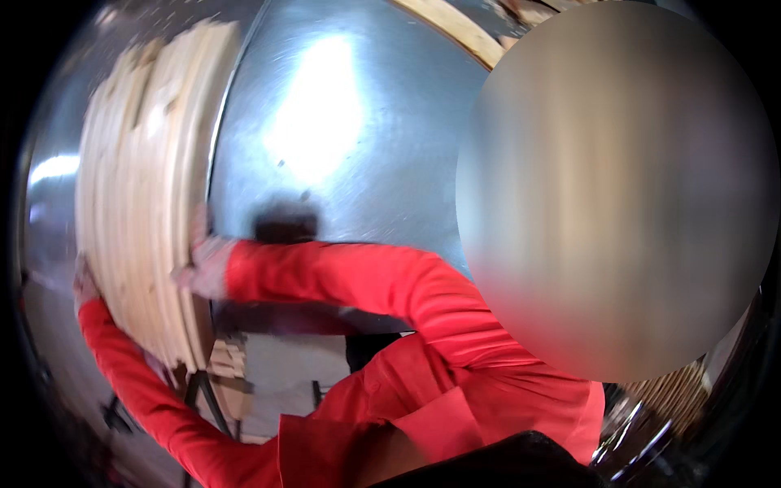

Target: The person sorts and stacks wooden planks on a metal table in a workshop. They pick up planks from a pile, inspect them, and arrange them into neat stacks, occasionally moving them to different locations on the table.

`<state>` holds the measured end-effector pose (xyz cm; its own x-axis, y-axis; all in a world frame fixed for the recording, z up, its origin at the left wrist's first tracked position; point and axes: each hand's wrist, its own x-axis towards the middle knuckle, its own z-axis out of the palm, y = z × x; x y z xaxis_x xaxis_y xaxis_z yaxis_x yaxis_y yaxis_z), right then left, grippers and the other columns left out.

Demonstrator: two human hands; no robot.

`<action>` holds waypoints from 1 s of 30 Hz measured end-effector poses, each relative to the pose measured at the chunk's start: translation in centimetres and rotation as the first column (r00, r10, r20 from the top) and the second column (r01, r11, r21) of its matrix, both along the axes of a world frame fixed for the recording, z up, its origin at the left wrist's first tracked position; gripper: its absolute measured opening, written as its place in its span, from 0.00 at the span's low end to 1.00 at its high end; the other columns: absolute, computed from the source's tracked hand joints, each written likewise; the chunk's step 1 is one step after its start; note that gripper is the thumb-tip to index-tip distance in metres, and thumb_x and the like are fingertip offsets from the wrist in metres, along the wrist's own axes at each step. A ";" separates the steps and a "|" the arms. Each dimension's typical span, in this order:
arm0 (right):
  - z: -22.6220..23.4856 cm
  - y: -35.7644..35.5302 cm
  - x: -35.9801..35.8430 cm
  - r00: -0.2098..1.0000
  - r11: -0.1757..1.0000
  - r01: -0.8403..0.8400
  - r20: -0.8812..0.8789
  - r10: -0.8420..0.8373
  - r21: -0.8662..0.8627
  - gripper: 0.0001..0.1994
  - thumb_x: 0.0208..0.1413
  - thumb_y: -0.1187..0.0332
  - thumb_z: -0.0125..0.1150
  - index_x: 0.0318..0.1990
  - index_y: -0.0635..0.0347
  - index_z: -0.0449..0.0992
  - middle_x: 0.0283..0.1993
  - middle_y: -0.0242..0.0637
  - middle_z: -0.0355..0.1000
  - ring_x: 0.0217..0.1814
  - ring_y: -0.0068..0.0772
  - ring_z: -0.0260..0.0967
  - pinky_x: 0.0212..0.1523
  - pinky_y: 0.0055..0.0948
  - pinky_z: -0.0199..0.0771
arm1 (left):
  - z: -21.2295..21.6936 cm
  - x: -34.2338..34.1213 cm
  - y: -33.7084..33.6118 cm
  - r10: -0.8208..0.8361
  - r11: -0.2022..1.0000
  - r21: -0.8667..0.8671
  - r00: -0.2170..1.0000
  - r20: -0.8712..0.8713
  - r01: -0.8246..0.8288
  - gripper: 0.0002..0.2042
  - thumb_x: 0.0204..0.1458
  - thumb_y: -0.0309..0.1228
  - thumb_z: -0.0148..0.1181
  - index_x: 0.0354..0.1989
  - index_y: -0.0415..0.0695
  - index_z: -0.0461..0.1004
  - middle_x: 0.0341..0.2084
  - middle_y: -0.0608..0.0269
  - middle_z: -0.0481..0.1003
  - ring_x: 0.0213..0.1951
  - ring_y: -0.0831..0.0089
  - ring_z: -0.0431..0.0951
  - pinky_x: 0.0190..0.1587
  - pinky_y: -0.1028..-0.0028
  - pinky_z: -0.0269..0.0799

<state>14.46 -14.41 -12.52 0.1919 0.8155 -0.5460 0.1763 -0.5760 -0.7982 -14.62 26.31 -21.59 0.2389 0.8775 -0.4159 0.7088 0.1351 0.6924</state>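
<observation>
So the boards (150, 187), a pale wood bunch packed side by side, are over on the person's left on the metal table (382, 163). Long axis runs near to far: one end points away from the person, the other back toward them, and the outer lines bow a bit in the fisheye. The far ends look kinda uneven.

Left hand (85, 281) is at the left long side, right hand (210, 268) at the right one, both closer to the near end. Fingers are super blurry, so I honestly can't tell if either is gripping or just pressing.

Edge-wise, the right side sits along a seam (237, 69) in the metal, and the near end reaches past the table's front edge. Right of the seam there's a wide open stretch of shiny metal, with a dark blurry thing (285, 224) just beyond the right forearm.
</observation>
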 end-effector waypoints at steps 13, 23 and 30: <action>1.4 -18.8 40.6 -0.024 0.868 0.493 0.999 -0.043 0.049 0.41 0.42 0.48 0.65 0.61 0.64 0.62 0.59 0.54 0.67 0.62 0.50 0.63 0.62 0.34 0.64 | 10.6 26.0 -32.8 -0.948 0.008 0.472 0.157 -0.278 0.882 0.39 0.39 0.39 0.70 0.62 0.40 0.63 0.63 0.47 0.60 0.63 0.51 0.61 0.63 0.59 0.61; 4.1 -28.2 23.1 0.801 0.799 0.274 0.587 0.119 -0.535 0.53 0.43 0.31 0.56 0.70 0.60 0.49 0.64 0.54 0.59 0.67 0.53 0.56 0.66 0.44 0.55 | 4.4 33.9 -51.2 -0.185 0.888 -0.244 0.788 0.587 0.390 0.39 0.52 0.37 0.62 0.69 0.37 0.48 0.65 0.45 0.57 0.64 0.61 0.61 0.61 0.67 0.61; 1.0 -49.5 23.7 0.444 0.693 0.662 0.895 -0.054 -0.286 0.53 0.41 0.45 0.69 0.71 0.52 0.44 0.71 0.58 0.45 0.73 0.61 0.44 0.69 0.53 0.45 | 2.1 35.6 -61.2 -0.435 0.862 -0.125 0.844 0.312 0.491 0.38 0.48 0.27 0.65 0.67 0.41 0.52 0.59 0.46 0.65 0.57 0.62 0.69 0.57 0.70 0.66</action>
